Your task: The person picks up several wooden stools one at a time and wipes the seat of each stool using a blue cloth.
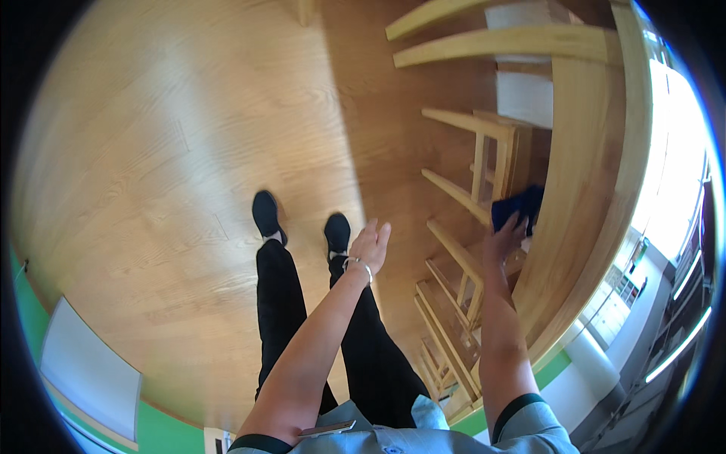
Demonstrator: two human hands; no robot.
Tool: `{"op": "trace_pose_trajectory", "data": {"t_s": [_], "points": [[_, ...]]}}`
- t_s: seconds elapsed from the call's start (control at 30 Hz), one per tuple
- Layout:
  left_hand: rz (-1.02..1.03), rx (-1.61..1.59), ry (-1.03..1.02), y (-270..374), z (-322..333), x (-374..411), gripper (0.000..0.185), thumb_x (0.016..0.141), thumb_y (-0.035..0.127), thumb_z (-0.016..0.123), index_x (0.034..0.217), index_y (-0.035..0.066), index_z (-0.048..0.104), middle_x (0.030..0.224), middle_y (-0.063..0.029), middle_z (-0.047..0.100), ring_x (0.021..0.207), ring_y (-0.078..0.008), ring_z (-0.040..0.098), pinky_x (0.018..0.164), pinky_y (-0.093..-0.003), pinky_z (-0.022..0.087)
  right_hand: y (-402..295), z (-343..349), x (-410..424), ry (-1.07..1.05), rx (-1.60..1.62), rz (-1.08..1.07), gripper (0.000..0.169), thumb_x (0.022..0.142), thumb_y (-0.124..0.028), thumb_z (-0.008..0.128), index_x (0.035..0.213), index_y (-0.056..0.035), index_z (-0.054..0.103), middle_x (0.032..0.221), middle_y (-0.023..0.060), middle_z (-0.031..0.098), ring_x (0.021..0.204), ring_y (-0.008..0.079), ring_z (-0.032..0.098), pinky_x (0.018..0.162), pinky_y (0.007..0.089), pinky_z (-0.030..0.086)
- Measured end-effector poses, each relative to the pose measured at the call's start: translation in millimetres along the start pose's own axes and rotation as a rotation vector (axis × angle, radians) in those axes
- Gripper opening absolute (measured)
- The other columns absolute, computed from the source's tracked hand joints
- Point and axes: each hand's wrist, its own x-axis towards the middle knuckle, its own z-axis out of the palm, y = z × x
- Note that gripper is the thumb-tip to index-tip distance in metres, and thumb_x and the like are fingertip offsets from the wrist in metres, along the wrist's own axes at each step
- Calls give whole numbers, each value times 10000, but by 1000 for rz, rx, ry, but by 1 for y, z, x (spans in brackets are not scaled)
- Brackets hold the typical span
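Observation:
A dark blue cloth (515, 207) is in my right hand (503, 241), which reaches in beside the wooden table (581, 170). The cloth is close to a small wooden stool or chair (502, 153) standing at the table; whether it touches the wood I cannot tell. My left hand (371, 247), with a silver bracelet (361, 265) at the wrist, hangs in the air above the floor. Nothing is in it, and its fingers are stretched out with the thumb a little apart.
More wooden seats (454, 335) line the table's side, their legs reaching onto the wood-look floor (187, 142). Pale table legs (482, 48) stand ahead on the right. My feet in black shoes (337, 232) are near the shadow's edge. A green wall (164, 425) runs behind on the left.

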Motion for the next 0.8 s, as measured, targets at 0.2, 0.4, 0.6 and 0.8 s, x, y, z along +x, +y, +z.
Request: {"op": "trace_pose_trajectory", "data": {"t_s": [0.2, 0.4, 0.6, 0.8], "points": [[73, 80, 204, -30, -105, -17, 680, 1003, 527, 352, 1333, -45, 515, 1310, -255, 577, 1238, -392, 531, 1063, -428, 408, -96, -48, -36, -90, 318, 234, 609, 867, -113, 667, 1428, -48, 439, 1452, 248, 414, 1254, 405, 486, 1013, 473, 407], [67, 147, 432, -2, -228, -22, 598, 1007, 511, 404, 1251, 0, 595, 1203, -241, 640, 1156, -391, 588, 1002, -436, 453, -242, -131, -70, -900, 1794, 727, 478, 827, 29, 587, 1302, -19, 563, 1169, 132, 650, 1075, 294, 624, 941, 454, 522], [164, 66, 634, 32, -301, -10, 572, 1018, 502, 408, 1197, 1, 620, 986, -185, 698, 846, -311, 683, 810, -398, 528, -374, -247, -65, -1167, 2036, 563, 469, 860, 60, 597, 1322, -6, 556, 1182, 129, 667, 1038, 245, 656, 944, 380, 524], [208, -106, 728, 82, -331, 41, 601, 1020, 533, 394, 1150, -12, 611, 844, -112, 669, 665, -174, 651, 616, -331, 520, -393, -282, 41, -616, 1903, 74, 523, 866, 74, 575, 1378, -24, 528, 1189, 81, 645, 1066, 160, 599, 961, 295, 471]]}}
